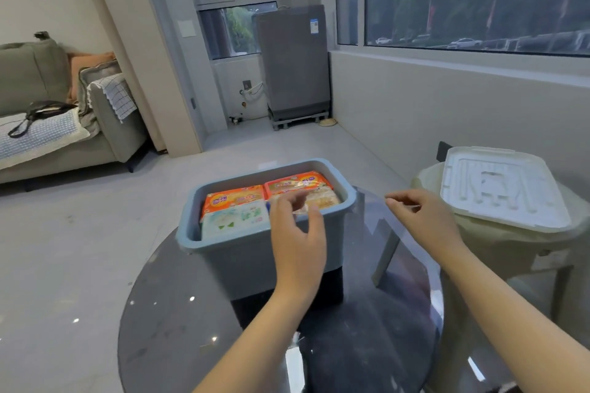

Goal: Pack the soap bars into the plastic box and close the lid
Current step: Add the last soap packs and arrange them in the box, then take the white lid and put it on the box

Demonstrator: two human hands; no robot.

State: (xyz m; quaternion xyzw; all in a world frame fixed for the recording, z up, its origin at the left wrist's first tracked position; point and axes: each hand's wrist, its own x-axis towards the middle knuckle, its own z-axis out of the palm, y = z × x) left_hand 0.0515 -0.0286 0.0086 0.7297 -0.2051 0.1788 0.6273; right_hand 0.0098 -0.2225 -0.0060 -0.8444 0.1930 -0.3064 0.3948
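A grey-blue plastic box (242,252) stands open on a round dark glass table (178,322). Several wrapped soap bars fill it: two orange packs (234,198) at the back, a white-green pack (236,222) at the front left and a pale pack (322,198) at the right. My left hand (298,233) hovers over the box's near right rim with relaxed fingers, holding nothing. To the right of the box, my right hand (421,217) hangs in the air with loosely curled fingers, also empty. The white lid (498,188) lies on a pale stool at the right.
The pale plastic stool (517,252) stands right beside the table, under the lid. A low wall with a window runs along the right. A grey washing machine (293,64) stands at the back. A sofa (48,124) is at the far left.
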